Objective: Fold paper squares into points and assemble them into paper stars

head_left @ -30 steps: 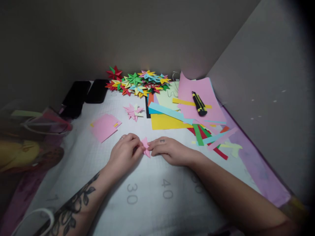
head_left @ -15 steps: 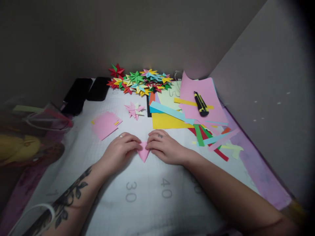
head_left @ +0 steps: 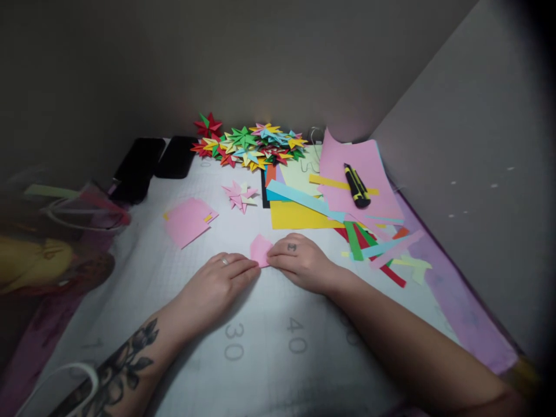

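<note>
A small pink folded paper piece [head_left: 259, 250] lies on the white gridded cutting mat [head_left: 260, 341]. My right hand [head_left: 299, 262] presses on its right edge with fingers together. My left hand [head_left: 221, 279] rests on the mat with its fingertips touching the piece's lower left corner, a ring on one finger. Both hands lie low and close together at the mat's middle.
A heap of coloured paper stars [head_left: 247, 146] sits at the back, a pink star [head_left: 238, 195] and pink paper squares [head_left: 187, 220] nearer. Coloured sheets and strips [head_left: 330, 202] with a black-yellow utility knife [head_left: 357, 185] lie right. Two dark phones [head_left: 152, 162] lie back left, a bag [head_left: 47, 243] left.
The pink piece has been turned and moved up; its point faced me before, now it lies above my fingertips. My left hand slid down and back a little.
</note>
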A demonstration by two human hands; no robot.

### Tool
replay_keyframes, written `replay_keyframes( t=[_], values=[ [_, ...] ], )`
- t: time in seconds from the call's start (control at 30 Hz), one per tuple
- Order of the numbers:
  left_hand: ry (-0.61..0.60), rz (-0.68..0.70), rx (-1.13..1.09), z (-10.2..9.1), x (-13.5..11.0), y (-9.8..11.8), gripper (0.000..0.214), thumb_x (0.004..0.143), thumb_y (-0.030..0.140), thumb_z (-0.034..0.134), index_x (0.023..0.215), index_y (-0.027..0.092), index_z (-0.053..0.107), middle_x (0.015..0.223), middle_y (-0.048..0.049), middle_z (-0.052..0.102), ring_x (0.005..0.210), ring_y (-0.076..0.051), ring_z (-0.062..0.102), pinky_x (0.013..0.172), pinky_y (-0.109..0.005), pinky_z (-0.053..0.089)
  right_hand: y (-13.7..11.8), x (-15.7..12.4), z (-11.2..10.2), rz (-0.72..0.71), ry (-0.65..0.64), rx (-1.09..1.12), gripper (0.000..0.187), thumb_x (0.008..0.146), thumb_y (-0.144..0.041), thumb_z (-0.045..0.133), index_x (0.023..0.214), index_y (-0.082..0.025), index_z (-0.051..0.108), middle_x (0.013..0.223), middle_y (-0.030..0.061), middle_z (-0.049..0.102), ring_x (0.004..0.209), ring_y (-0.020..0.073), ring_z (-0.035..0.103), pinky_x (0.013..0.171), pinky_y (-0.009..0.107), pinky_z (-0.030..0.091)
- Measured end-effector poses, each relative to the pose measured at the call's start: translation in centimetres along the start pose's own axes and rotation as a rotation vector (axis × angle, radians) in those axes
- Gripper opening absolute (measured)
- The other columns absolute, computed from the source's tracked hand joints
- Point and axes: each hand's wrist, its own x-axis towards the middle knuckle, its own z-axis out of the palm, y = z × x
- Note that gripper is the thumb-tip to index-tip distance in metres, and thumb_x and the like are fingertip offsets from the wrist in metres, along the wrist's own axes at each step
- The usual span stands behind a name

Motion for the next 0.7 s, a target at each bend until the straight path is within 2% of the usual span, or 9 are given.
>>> replay_keyframes(
  t=[0.17,0.3,0.53,0.7],
  values=[
    [-0.03,-0.019,0.03,0.0,0.1,0.5,0.033,0.09,0.013,0.042,0.12,0.016,0.055,0.12,-0.0082,0.062,0.106,-0.024,0.054,0.084,-0.042,0.045,0.4,-0.2,-0.3,-0.061,-0.06,0.007,0.019,0.091,-0.013,0.046,0.09,-0.019,0.064,0.096,0.0031,0.072,0.087,0.0129,0.064,0.081,0.032,0.042],
    [-0.073,-0.01,0.064,-0.3,0.1,1.1,0.031,0.085,0.011,0.046,0.113,0.014,0.06,0.121,-0.0105,0.062,0.106,-0.027,0.055,0.081,-0.043,0.046,0.8,-0.5,-0.3,-0.02,-0.071,0.06,0.019,0.091,-0.013,0.047,0.089,-0.02,0.065,0.096,0.0036,0.072,0.094,0.0146,0.063,0.084,0.033,0.043],
    [-0.178,-0.101,0.055,-1.0,0.3,2.3,0.036,0.078,0.007,0.048,0.11,0.014,0.061,0.123,-0.0112,0.061,0.111,-0.029,0.054,0.082,-0.043,0.048,0.7,0.3,-0.3,0.307,-0.094,0.371,0.011,0.085,-0.019,0.058,0.079,-0.02,0.067,0.091,0.0042,0.069,0.09,0.0163,0.061,0.084,0.034,0.046],
    [-0.187,-0.155,0.009,-0.9,0.5,2.8,0.036,0.076,0.004,0.047,0.108,0.013,0.061,0.115,-0.0109,0.064,0.107,-0.028,0.055,0.082,-0.042,0.049,-0.3,1.4,0.2,0.459,-0.086,0.277,0.014,0.082,-0.014,0.058,0.068,-0.017,0.062,0.079,0.0032,0.062,0.082,0.0162,0.055,0.079,0.033,0.043]
  ],
)
